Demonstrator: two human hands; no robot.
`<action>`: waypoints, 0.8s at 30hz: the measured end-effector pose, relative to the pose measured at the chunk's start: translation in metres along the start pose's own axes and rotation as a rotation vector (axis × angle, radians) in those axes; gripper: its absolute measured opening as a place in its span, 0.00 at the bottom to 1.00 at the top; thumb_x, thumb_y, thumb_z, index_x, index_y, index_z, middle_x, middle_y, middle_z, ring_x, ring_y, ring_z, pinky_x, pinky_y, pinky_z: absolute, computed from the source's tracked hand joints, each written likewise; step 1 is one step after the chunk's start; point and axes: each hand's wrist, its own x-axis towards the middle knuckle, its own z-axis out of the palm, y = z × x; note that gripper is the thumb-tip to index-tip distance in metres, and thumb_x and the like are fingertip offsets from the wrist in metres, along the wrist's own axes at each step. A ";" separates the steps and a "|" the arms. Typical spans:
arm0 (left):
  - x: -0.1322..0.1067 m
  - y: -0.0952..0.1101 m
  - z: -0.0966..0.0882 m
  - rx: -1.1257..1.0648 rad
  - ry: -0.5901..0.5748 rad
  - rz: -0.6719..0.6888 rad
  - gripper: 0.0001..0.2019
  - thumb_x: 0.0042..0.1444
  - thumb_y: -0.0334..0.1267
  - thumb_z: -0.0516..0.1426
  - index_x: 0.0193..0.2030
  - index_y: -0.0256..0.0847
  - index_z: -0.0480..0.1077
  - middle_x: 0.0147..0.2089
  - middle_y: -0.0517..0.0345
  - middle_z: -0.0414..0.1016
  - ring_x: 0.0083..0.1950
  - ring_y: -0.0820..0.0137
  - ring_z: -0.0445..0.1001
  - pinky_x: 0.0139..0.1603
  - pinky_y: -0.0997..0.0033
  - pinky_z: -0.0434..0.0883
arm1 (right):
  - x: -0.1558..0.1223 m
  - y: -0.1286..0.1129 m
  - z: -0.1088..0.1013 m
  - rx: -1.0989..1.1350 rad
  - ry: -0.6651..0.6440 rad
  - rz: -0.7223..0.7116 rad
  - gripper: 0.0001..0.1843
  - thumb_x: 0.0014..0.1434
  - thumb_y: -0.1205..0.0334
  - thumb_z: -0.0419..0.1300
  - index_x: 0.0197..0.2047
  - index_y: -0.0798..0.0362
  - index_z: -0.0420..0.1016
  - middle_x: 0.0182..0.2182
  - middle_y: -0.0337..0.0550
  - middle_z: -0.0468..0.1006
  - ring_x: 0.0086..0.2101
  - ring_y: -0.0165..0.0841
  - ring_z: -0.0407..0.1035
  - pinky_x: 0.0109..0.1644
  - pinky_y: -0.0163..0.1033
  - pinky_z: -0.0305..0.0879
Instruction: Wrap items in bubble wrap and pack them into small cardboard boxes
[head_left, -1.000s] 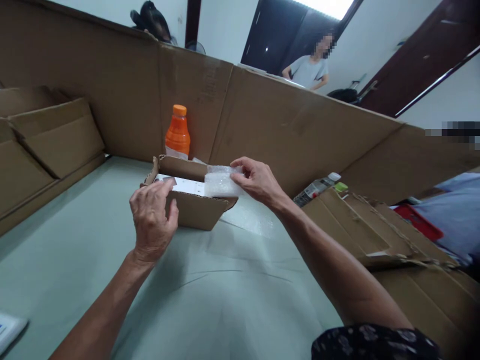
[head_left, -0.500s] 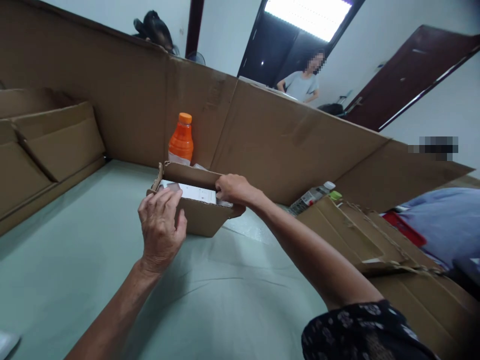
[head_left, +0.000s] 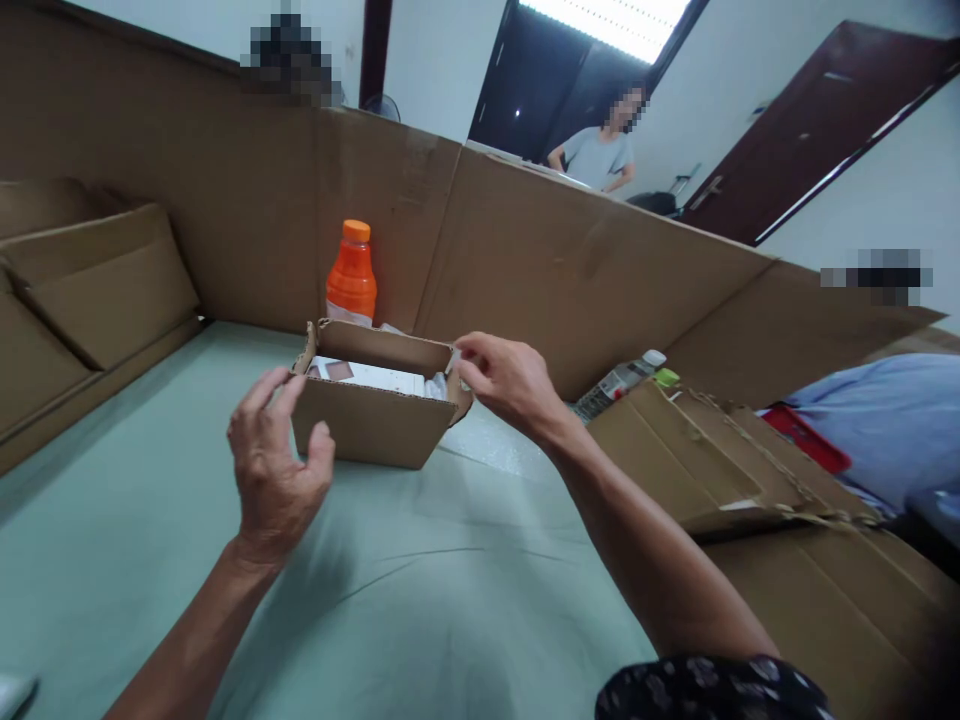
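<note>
Cardboard walls [head_left: 570, 270] ring the green tabletop [head_left: 450, 580] holding the small box [head_left: 367, 425]; doorway [head_left: 540, 90] beyond.

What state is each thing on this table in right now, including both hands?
Small cardboard box, top open, standing upright.
White item, lying inside the box.
Orange bottle, upright, capped, behind the box.
Clear bottle, on its side, capped.
Left hand, open, beside the box's left corner.
Right hand, fingertips at the box's right rim; grip unclear.
</note>
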 end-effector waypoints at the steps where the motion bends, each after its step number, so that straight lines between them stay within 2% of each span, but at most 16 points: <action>1: -0.001 -0.006 -0.004 -0.023 -0.007 -0.081 0.29 0.58 0.34 0.60 0.68 0.38 0.65 0.66 0.37 0.69 0.70 0.48 0.66 0.71 0.41 0.64 | -0.015 0.011 0.002 0.087 0.070 0.022 0.12 0.64 0.62 0.57 0.46 0.51 0.80 0.40 0.42 0.85 0.38 0.35 0.76 0.42 0.38 0.66; 3: -0.004 -0.021 -0.009 -0.090 -0.049 -0.309 0.31 0.58 0.40 0.61 0.68 0.38 0.65 0.66 0.38 0.69 0.68 0.47 0.69 0.68 0.40 0.67 | -0.045 0.030 0.016 0.259 0.114 0.069 0.12 0.63 0.60 0.57 0.45 0.52 0.79 0.39 0.43 0.84 0.35 0.34 0.75 0.40 0.38 0.67; 5: -0.008 -0.035 -0.009 -0.186 -0.102 -0.557 0.33 0.56 0.46 0.62 0.68 0.42 0.65 0.68 0.41 0.69 0.66 0.47 0.70 0.66 0.39 0.69 | -0.068 0.041 0.042 0.420 0.062 0.122 0.17 0.61 0.57 0.59 0.51 0.53 0.77 0.45 0.48 0.83 0.38 0.36 0.76 0.40 0.39 0.68; 7: -0.011 -0.047 -0.003 -0.311 -0.132 -0.722 0.34 0.53 0.48 0.64 0.67 0.45 0.66 0.69 0.46 0.69 0.67 0.50 0.70 0.66 0.42 0.69 | -0.078 0.039 0.070 0.549 -0.027 0.148 0.25 0.58 0.56 0.62 0.59 0.53 0.72 0.53 0.51 0.80 0.45 0.39 0.76 0.41 0.40 0.70; 9: -0.013 -0.051 0.008 -0.446 -0.164 -0.798 0.32 0.50 0.47 0.64 0.63 0.44 0.68 0.66 0.47 0.72 0.66 0.53 0.71 0.67 0.47 0.69 | -0.076 0.028 0.093 0.637 -0.093 0.145 0.30 0.57 0.56 0.64 0.62 0.52 0.69 0.56 0.52 0.78 0.48 0.40 0.74 0.44 0.41 0.71; 11: -0.015 -0.045 0.018 -0.530 -0.183 -0.843 0.31 0.49 0.46 0.64 0.60 0.39 0.69 0.60 0.44 0.76 0.61 0.55 0.75 0.64 0.51 0.71 | -0.068 0.017 0.105 0.682 -0.112 0.162 0.28 0.58 0.58 0.63 0.61 0.53 0.69 0.54 0.50 0.79 0.45 0.39 0.74 0.45 0.42 0.70; 13: -0.018 -0.030 0.025 -0.551 -0.185 -0.866 0.31 0.48 0.46 0.63 0.59 0.35 0.68 0.57 0.42 0.77 0.56 0.58 0.77 0.61 0.54 0.73 | -0.067 0.011 0.105 0.689 -0.090 0.223 0.23 0.60 0.59 0.60 0.58 0.54 0.70 0.50 0.49 0.80 0.38 0.36 0.73 0.44 0.42 0.70; 15: -0.024 -0.009 0.023 -0.556 -0.199 -0.864 0.31 0.50 0.46 0.63 0.60 0.35 0.68 0.57 0.42 0.78 0.54 0.60 0.78 0.59 0.57 0.74 | -0.080 0.014 0.100 0.672 -0.050 0.301 0.18 0.61 0.59 0.58 0.53 0.55 0.72 0.44 0.48 0.81 0.33 0.34 0.71 0.41 0.41 0.69; 17: -0.034 0.013 0.012 -0.568 -0.274 -0.863 0.30 0.51 0.46 0.63 0.61 0.37 0.69 0.58 0.43 0.78 0.55 0.60 0.78 0.59 0.57 0.74 | -0.107 0.019 0.093 0.659 -0.008 0.359 0.15 0.61 0.57 0.58 0.49 0.55 0.73 0.39 0.47 0.81 0.31 0.35 0.70 0.38 0.41 0.69; 20: -0.059 0.038 -0.027 -0.480 -0.345 -0.926 0.31 0.51 0.48 0.63 0.61 0.40 0.70 0.60 0.44 0.77 0.58 0.56 0.77 0.62 0.53 0.73 | -0.157 0.013 0.083 0.696 0.046 0.355 0.15 0.62 0.56 0.57 0.49 0.54 0.73 0.39 0.49 0.80 0.32 0.37 0.71 0.36 0.42 0.71; 22: -0.081 0.040 -0.062 -0.362 -0.317 -1.001 0.31 0.50 0.52 0.64 0.60 0.42 0.71 0.58 0.46 0.78 0.58 0.53 0.78 0.64 0.48 0.72 | -0.182 -0.005 0.081 0.769 0.047 0.270 0.18 0.62 0.57 0.58 0.54 0.53 0.72 0.44 0.51 0.79 0.37 0.39 0.73 0.37 0.41 0.73; 24: -0.105 0.029 -0.099 -0.247 -0.213 -1.015 0.31 0.50 0.54 0.64 0.60 0.45 0.70 0.58 0.49 0.78 0.59 0.49 0.77 0.66 0.42 0.70 | -0.193 -0.024 0.084 0.857 -0.003 0.120 0.23 0.61 0.61 0.59 0.59 0.51 0.71 0.50 0.52 0.78 0.42 0.39 0.73 0.41 0.41 0.74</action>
